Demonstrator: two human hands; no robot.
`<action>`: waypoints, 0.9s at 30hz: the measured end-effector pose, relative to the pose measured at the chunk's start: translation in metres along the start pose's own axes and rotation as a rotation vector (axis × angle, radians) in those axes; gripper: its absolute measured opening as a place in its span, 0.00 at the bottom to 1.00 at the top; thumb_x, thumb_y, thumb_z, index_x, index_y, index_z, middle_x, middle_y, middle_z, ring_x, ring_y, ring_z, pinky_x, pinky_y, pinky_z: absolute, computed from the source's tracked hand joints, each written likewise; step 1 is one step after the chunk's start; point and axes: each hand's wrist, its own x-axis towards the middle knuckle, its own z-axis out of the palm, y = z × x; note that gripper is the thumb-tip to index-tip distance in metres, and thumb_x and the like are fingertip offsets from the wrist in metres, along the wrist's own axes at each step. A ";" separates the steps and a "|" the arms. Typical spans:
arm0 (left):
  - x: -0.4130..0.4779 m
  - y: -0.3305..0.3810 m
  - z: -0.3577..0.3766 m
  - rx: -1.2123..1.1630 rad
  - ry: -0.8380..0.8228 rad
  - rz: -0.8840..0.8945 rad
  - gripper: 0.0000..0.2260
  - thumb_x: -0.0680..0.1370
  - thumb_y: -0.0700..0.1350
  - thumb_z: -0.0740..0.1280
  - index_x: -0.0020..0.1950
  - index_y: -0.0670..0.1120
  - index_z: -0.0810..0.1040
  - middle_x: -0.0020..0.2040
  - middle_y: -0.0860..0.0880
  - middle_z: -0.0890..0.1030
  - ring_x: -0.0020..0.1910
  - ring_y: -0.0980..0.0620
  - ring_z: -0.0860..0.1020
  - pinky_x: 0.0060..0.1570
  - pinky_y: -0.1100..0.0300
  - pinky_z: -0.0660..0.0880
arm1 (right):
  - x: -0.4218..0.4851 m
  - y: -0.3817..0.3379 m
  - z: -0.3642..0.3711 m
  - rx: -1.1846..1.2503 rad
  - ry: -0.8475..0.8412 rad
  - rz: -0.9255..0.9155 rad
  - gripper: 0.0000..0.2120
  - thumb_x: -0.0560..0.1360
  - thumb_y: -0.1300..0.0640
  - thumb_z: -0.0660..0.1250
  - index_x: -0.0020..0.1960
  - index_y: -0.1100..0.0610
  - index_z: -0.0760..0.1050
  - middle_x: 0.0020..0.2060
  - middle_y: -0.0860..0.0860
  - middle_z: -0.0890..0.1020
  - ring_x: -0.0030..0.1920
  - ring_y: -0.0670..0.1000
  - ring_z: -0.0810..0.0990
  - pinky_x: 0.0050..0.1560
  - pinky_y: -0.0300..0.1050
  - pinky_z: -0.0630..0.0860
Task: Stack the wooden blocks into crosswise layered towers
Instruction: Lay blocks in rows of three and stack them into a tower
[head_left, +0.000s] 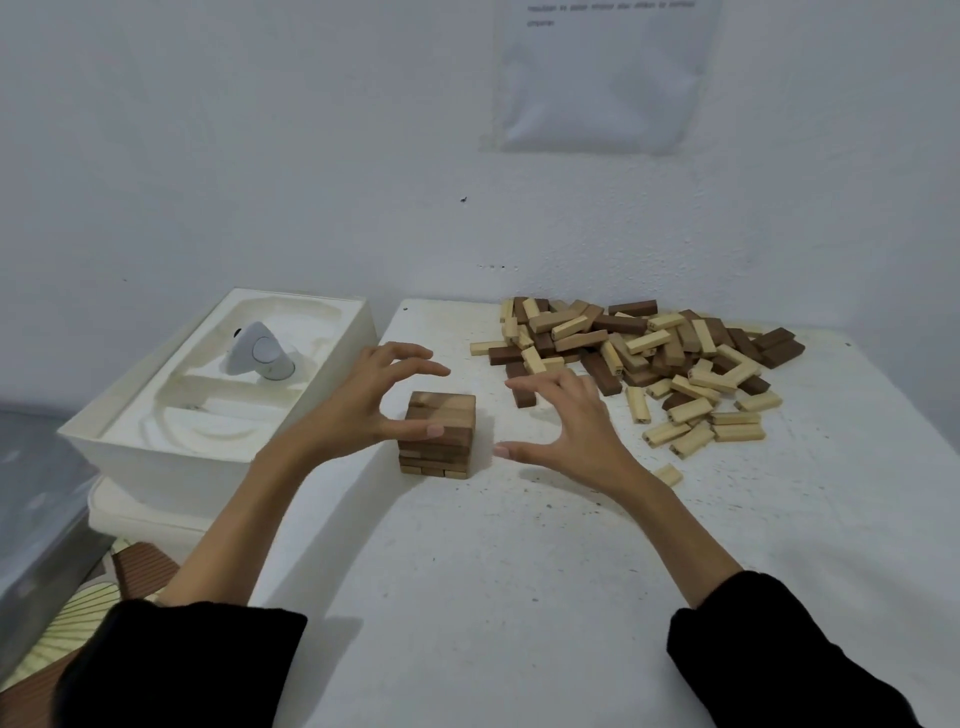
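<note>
Head view, left to right: grey surface cut off at the frame edge, can't tell what it is. Below it a ribbed brown and pale patterned bit, partly hidden by the left sleeve. Next, an open white box with a moulded insert, sitting on another white slab and butted against the table's left edge. A small white rounded device sits in the insert, type unclear. White table is speckled with dark flecks and pushed against a plain white wall. Left hand is spread and cupped, gripping nothing, with fingers arched above and behind the tower and the thumb tip at its near left face; contact looks likely but is not certain. The tower stands left of table centre between the two hands: square, mostly dark blocks in crosswise layers over a light bottom row. Exact layer count is hard to read. Right hand is also spread and holding nothing, thumb pointing at the tower's right side with a small gap, fingers reaching toward its far side. Loose block pile, light and dark mixed, lies at the table's back right near the wall. One light block lies apart, just beside the right wrist. Sheet of paper is on the wall above the pile, top cut off, print too blurred to read. Black right sleeve runs out of frame at the bottom.
</note>
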 end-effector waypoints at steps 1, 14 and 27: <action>0.003 0.009 0.002 0.002 0.000 0.020 0.26 0.62 0.72 0.65 0.58 0.68 0.70 0.65 0.58 0.68 0.65 0.59 0.61 0.59 0.73 0.58 | -0.004 0.003 -0.005 0.008 0.014 0.009 0.35 0.61 0.33 0.72 0.65 0.43 0.69 0.58 0.43 0.67 0.60 0.43 0.60 0.60 0.44 0.61; 0.042 0.083 0.097 0.214 -0.051 0.147 0.16 0.78 0.51 0.65 0.64 0.49 0.74 0.63 0.51 0.73 0.62 0.54 0.68 0.61 0.56 0.68 | -0.049 0.066 -0.038 -0.064 0.233 0.164 0.13 0.73 0.53 0.70 0.58 0.49 0.78 0.54 0.47 0.73 0.58 0.48 0.66 0.51 0.42 0.63; 0.084 0.075 0.171 0.034 0.453 -0.403 0.20 0.76 0.43 0.64 0.68 0.46 0.68 0.72 0.45 0.58 0.71 0.47 0.54 0.68 0.50 0.57 | -0.029 0.094 -0.027 -0.332 0.448 0.143 0.12 0.69 0.58 0.71 0.52 0.50 0.80 0.47 0.50 0.77 0.52 0.55 0.72 0.51 0.50 0.64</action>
